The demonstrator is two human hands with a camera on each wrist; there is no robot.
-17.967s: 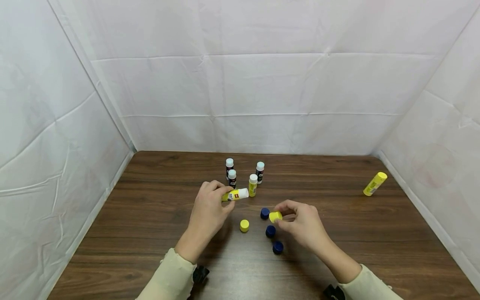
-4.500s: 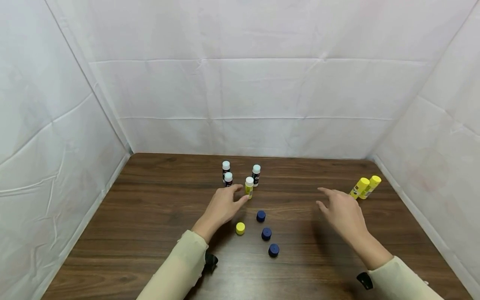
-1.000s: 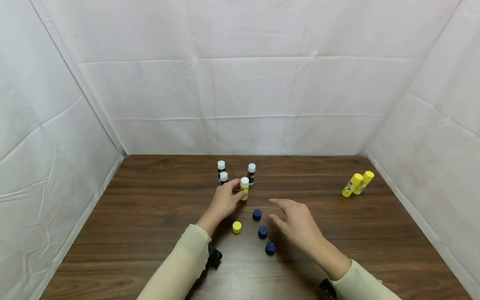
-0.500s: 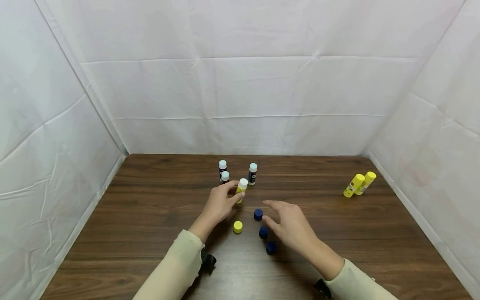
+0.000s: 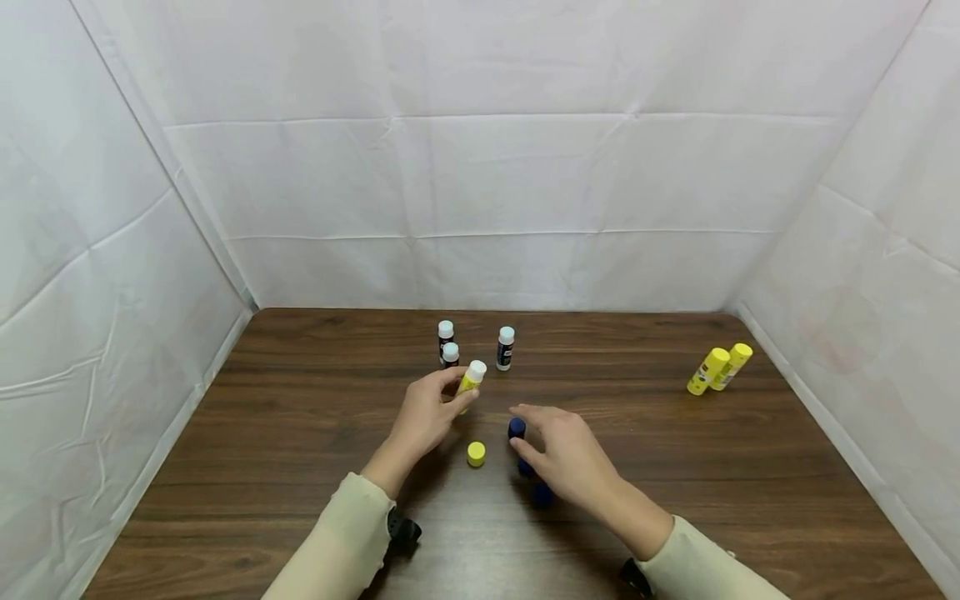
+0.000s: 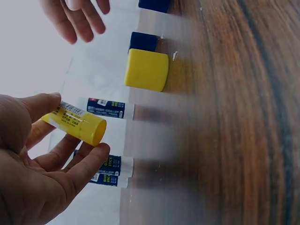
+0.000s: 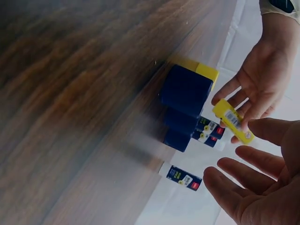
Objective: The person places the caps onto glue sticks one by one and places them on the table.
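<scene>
My left hand (image 5: 420,417) pinches a yellow glue stick (image 5: 472,381) between thumb and fingers, its white end up and tilted right. The left wrist view shows its yellow base (image 6: 96,131) clear of the table. My right hand (image 5: 566,454) hovers over the navy caps with spread, slightly bent fingers, holding nothing. Of these, the far cap (image 5: 517,428) shows best; the middle cap (image 5: 525,467) and near cap (image 5: 542,496) are partly hidden or shaded by the hand. A yellow cap (image 5: 476,454) stands between the hands.
Behind my left hand stand two navy glue sticks with white tops, a far one (image 5: 446,333) and a nearer one (image 5: 451,355). A third navy glue stick (image 5: 506,350) stands to their right. Two yellow-capped glue sticks (image 5: 707,372) stand far right. White sheets wall the wooden table (image 5: 300,433).
Earlier, a second yellow-capped glue stick joined the one at far right. Over the last second, my left hand lifted the yellow glue stick leftward and toward me; my right hand moved left over the navy caps.
</scene>
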